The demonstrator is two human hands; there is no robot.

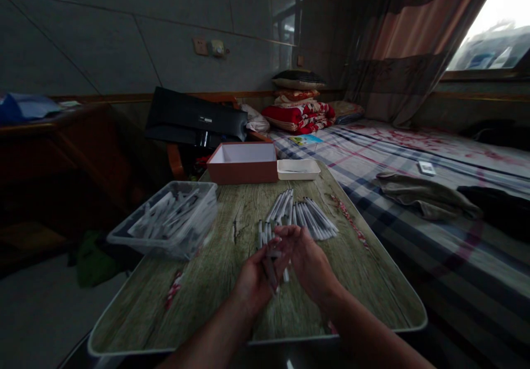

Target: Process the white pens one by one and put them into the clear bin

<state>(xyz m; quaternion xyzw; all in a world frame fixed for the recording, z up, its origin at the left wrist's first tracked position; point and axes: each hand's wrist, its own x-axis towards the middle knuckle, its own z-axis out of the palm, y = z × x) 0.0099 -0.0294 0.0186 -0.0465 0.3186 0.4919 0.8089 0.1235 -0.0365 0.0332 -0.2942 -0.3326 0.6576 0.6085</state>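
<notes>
Above the tabletop (364, 289), near its front edge, the left hand (253, 282) grasped blurred pens (270, 273); I could not tell whether the right hand (309, 260) beside it gripped any.

Pens (317, 221) were whitish, the table (364, 297) green-grey wood-grained.
The box (244, 174) at twelve o'clock was reddish-brown; the bedsheet (351, 165) at two, plaid.

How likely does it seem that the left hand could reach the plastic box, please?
Probably yes: nothing visible stands between the left hand and the plastic box, whose top is open.
</notes>
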